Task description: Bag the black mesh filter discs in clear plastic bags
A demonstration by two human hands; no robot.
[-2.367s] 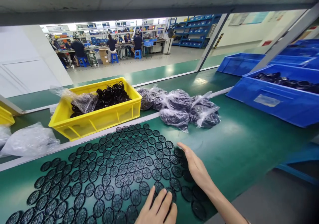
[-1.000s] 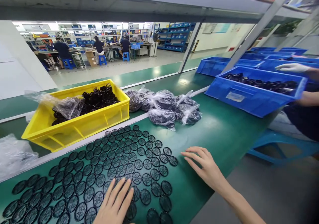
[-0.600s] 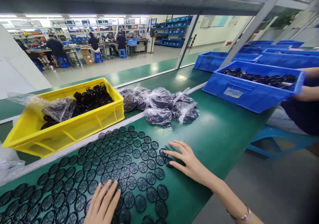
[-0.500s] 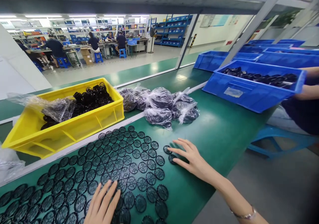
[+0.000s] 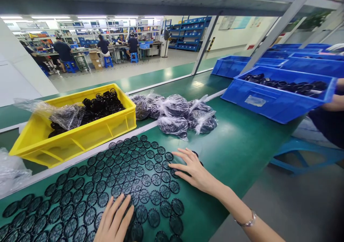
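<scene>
Round black plastic discs with spoked middles (image 5: 146, 180) lie flat in close rows over the green table (image 5: 236, 138). My left hand (image 5: 115, 218) rests over the near discs with its fingers stretched and slightly apart, covering some of them. At the right edge of the rows, my right hand (image 5: 192, 170) reaches in with spread fingers, its tips by the outermost discs. Part of a dark disc (image 5: 195, 153) shows just behind the right hand's knuckles. Whether the right fingertips press on a disc is hard to see.
A yellow bin (image 5: 107, 127) holds black parts and a plastic bag. Several tied clear bags (image 5: 173, 125) of dark parts lie beyond the discs. A blue bin (image 5: 268, 102) of black rings stands at right, near another person's arm (image 5: 334, 103). A blue stool (image 5: 303, 156) stands below.
My right hand has moved left, from two separate discs to the edge of the rows. My left hand stays over the near discs. The view has shifted slightly.
</scene>
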